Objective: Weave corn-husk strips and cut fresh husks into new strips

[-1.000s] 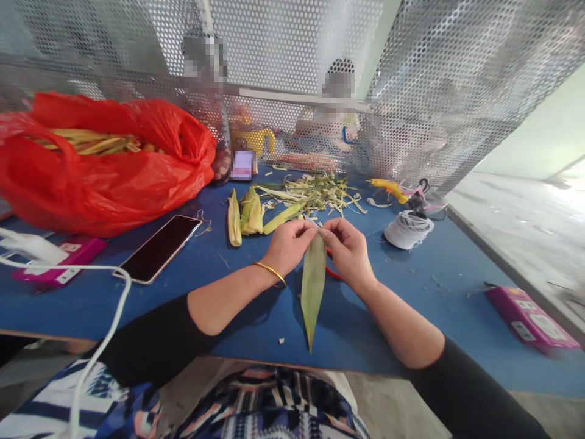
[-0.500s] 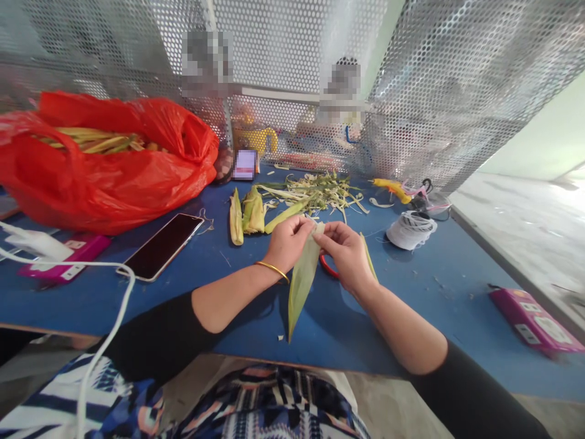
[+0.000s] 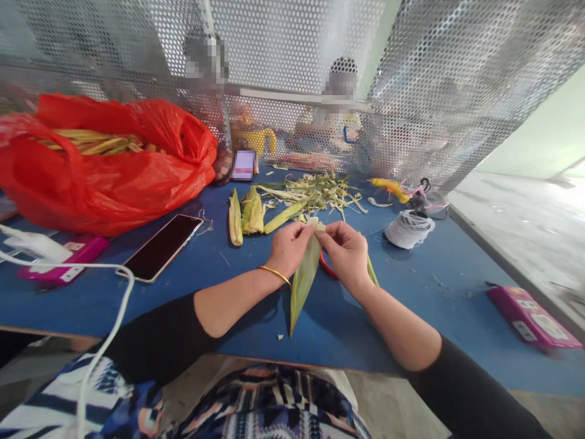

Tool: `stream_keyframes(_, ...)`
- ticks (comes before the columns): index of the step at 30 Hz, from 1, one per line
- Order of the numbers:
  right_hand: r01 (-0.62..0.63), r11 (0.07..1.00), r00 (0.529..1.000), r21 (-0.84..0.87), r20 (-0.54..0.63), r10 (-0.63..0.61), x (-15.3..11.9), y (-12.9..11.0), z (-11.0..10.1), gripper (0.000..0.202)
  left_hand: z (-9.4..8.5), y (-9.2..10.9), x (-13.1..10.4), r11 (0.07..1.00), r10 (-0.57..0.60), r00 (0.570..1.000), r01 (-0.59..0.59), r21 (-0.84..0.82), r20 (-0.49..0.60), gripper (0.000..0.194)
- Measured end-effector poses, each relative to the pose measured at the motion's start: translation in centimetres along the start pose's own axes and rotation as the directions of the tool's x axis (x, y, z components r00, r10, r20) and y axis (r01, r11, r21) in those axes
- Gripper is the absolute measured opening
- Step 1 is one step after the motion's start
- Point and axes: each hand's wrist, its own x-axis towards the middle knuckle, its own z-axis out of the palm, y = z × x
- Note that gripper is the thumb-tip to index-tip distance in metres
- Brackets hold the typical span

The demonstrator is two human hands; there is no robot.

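A long green corn husk (image 3: 304, 277) hangs point-down toward me, its pale wide end pinched between both hands. My left hand (image 3: 290, 249) grips that end from the left, thumb against the finger. From the other side my right hand (image 3: 346, 253) closes on it, fingertips almost meeting the left ones. Under the right hand shows part of a red ring-shaped handle (image 3: 328, 266); the rest is hidden. Beyond the hands lie bundled husk pieces (image 3: 253, 211) and a heap of shredded husk strips (image 3: 326, 194).
A red plastic bag (image 3: 114, 189) of husks fills the far left, near a dark phone (image 3: 164, 247) and a purple power strip (image 3: 68, 259). To the right are a white string roll (image 3: 409, 230), a yellow tool (image 3: 390, 189) and another purple power strip (image 3: 532, 317). Perforated metal panels (image 3: 292, 42) stand behind.
The pale end of the husk has shifted slightly between my fingertips, with small pale bits showing there. Both hands stay nearly in place, still pinching it.
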Motion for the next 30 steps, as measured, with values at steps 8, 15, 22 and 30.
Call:
stream_keyframes(8,0.366,0.894,0.927,-0.26,0.021,-0.374,-0.5,-0.3,-0.4,0.016,0.1,0.2,0.0,0.999,-0.049,0.999,0.049,0.001,-0.01,0.034)
stream_keyframes(15,-0.031,0.998,0.993,0.057,0.113,0.025,-0.4,0.1,0.3,0.026,-0.3,0.5,0.4,0.995,0.016,0.995,-0.006,0.104,-0.096,0.034)
stream_keyframes(22,-0.068,0.997,0.984,-0.033,0.166,0.072,-1.0,-0.5,0.4,0.023,-0.6,0.2,0.5,0.986,0.092,0.988,-0.072,0.153,-0.122,0.035)
stream_keyframes(30,0.211,0.946,0.976,-0.248,0.102,-0.191,-1.6,-1.5,-0.1,0.017,-0.3,-0.4,0.7,0.991,0.043,0.989,-0.025,0.128,-0.142,0.039)
